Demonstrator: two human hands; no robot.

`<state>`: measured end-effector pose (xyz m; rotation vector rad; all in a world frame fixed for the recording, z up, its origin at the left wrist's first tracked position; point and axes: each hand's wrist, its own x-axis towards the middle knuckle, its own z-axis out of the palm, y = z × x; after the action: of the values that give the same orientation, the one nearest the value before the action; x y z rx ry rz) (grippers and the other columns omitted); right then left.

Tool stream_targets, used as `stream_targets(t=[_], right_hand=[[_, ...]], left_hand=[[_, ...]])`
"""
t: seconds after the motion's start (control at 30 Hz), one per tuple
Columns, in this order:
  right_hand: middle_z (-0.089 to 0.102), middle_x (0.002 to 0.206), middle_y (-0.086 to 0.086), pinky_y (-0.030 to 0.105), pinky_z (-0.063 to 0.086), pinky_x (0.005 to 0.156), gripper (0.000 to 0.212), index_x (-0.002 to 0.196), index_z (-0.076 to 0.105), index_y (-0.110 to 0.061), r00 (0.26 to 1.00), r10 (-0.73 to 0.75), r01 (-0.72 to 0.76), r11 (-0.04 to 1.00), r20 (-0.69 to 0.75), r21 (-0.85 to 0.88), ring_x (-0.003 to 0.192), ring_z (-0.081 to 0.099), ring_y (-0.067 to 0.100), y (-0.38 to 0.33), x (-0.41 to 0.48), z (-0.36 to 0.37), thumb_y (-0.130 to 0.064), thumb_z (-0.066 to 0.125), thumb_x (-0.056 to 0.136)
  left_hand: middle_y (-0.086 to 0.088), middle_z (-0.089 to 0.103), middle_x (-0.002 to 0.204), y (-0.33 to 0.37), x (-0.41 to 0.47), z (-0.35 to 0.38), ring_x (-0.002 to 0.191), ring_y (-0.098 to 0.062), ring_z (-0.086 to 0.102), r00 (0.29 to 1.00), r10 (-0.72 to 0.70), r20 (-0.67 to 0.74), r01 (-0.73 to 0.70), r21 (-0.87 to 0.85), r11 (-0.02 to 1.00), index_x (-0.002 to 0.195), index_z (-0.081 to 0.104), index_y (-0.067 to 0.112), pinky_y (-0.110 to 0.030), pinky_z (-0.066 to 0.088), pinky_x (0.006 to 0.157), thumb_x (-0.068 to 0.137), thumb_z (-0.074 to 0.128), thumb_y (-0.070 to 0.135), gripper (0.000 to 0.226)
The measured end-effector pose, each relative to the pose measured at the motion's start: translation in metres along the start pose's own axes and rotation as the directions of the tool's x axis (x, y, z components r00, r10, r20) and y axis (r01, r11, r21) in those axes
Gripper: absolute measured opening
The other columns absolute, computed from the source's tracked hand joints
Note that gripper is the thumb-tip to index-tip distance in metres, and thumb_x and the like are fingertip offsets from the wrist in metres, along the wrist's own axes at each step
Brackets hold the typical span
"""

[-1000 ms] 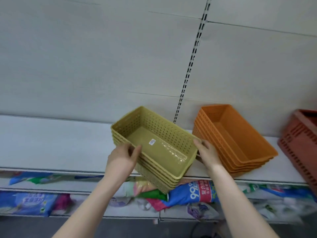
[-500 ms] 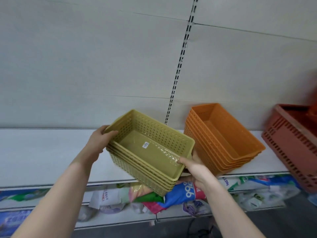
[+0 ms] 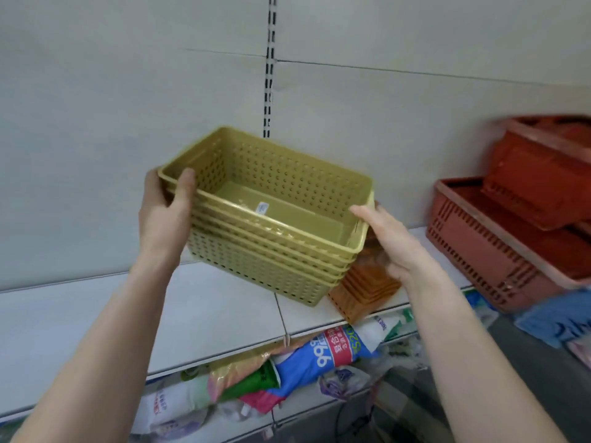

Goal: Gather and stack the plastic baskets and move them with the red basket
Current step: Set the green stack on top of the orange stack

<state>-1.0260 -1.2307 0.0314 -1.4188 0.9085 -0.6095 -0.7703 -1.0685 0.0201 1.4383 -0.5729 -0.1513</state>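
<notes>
A nested stack of several olive-yellow perforated baskets hangs in the air above the white shelf. My left hand grips its left end, thumb over the rim. My right hand lies against the right end with the fingers stretched out along the rim. Behind and below the stack sits a stack of orange baskets, mostly hidden. At the right stands a large red basket with a smaller red basket tilted inside it.
A slotted upright runs down the pale back wall. Below the shelf edge lie packaged goods in blue, red and green wrappers. A blue packet sits under the red basket at the right.
The yellow stack has been lifted higher and carried right, and it covers most of the orange stack. My right hand slid from under the front corner to the right end. The view swung right.
</notes>
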Motion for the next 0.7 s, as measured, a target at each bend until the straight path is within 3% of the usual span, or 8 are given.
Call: stream_targets(t=[0.07, 0.17, 0.27, 0.33, 0.43, 0.57, 0.7], right_hand=[[0.076, 0.092, -0.002, 0.046, 0.061, 0.069, 0.032, 0.122, 0.061, -0.031, 0.998, -0.034, 0.038, 0.997, -0.049, 0.066, 0.072, 0.073, 0.015, -0.018, 0.0, -0.026, -0.038, 0.058, 0.092], [0.07, 0.108, 0.002, 0.044, 0.059, 0.068, 0.04, 0.126, 0.058, -0.032, 0.986, -0.093, 0.106, 0.99, -0.141, 0.089, 0.087, 0.07, 0.021, -0.036, -0.005, -0.06, -0.043, 0.06, 0.088], [0.068, 0.119, 0.005, 0.055, 0.06, 0.076, 0.043, 0.129, 0.05, -0.038, 0.966, -0.14, 0.163, 0.983, -0.216, 0.09, 0.1, 0.068, 0.03, -0.035, -0.005, -0.085, -0.039, 0.061, 0.087], [0.066, 0.124, 0.003, 0.053, 0.06, 0.073, 0.051, 0.132, 0.045, -0.044, 0.953, -0.141, 0.173, 0.98, -0.269, 0.101, 0.102, 0.067, 0.03, -0.025, -0.002, -0.095, -0.039, 0.062, 0.084], [0.061, 0.132, -0.001, 0.043, 0.059, 0.07, 0.06, 0.137, 0.036, -0.048, 0.941, -0.08, 0.117, 0.989, -0.328, 0.094, 0.111, 0.063, 0.029, -0.003, 0.005, -0.105, -0.04, 0.064, 0.084], [0.057, 0.136, -0.002, 0.046, 0.062, 0.072, 0.071, 0.144, 0.026, -0.046, 0.942, 0.057, -0.028, 0.995, -0.331, 0.091, 0.118, 0.06, 0.031, 0.029, 0.017, -0.121, -0.042, 0.065, 0.085], [0.056, 0.136, 0.002, 0.047, 0.062, 0.077, 0.075, 0.148, 0.025, -0.038, 0.942, 0.216, -0.197, 0.976, -0.256, 0.099, 0.115, 0.061, 0.029, 0.051, 0.03, -0.136, -0.044, 0.064, 0.085]], left_hand=[[0.017, 0.059, 0.085, 0.026, 0.013, 0.031, 0.08, 0.001, 0.055, 0.998, 0.057, 0.027, -0.056, -0.044, 0.997, 0.093, 0.053, 0.033, -0.021, 0.044, 0.077, 0.086, 0.054, 0.048, 0.017], [0.012, 0.062, 0.093, 0.049, 0.031, 0.083, 0.087, -0.004, 0.058, 0.988, 0.107, 0.107, -0.097, -0.096, 0.991, 0.099, 0.054, 0.029, -0.024, 0.047, 0.08, 0.087, 0.054, 0.046, 0.02], [0.005, 0.063, 0.107, 0.052, 0.046, 0.136, 0.099, -0.012, 0.06, 0.975, 0.072, 0.21, -0.043, -0.135, 0.99, 0.108, 0.055, 0.024, -0.03, 0.048, 0.088, 0.09, 0.054, 0.04, 0.024], [0.004, 0.063, 0.112, 0.043, 0.053, 0.168, 0.102, -0.013, 0.06, 0.959, 0.006, 0.284, 0.037, -0.148, 0.988, 0.111, 0.056, 0.024, -0.037, 0.046, 0.094, 0.09, 0.055, 0.036, 0.024], [0.016, 0.056, 0.101, 0.02, 0.057, 0.204, 0.096, -0.006, 0.056, 0.932, -0.075, 0.354, 0.125, -0.12, 0.985, 0.108, 0.053, 0.029, -0.035, 0.044, 0.092, 0.094, 0.052, 0.029, 0.014], [0.003, 0.061, 0.114, -0.015, 0.053, 0.227, 0.111, -0.021, 0.057, 0.889, -0.148, 0.432, 0.176, -0.024, 0.984, 0.116, 0.053, 0.023, -0.039, 0.044, 0.096, 0.096, 0.049, 0.03, 0.022], [0.0, 0.058, 0.115, -0.045, 0.043, 0.234, 0.108, -0.023, 0.055, 0.866, -0.217, 0.451, 0.202, 0.081, 0.976, 0.123, 0.052, 0.02, -0.039, 0.045, 0.093, 0.097, 0.048, 0.036, 0.031]])
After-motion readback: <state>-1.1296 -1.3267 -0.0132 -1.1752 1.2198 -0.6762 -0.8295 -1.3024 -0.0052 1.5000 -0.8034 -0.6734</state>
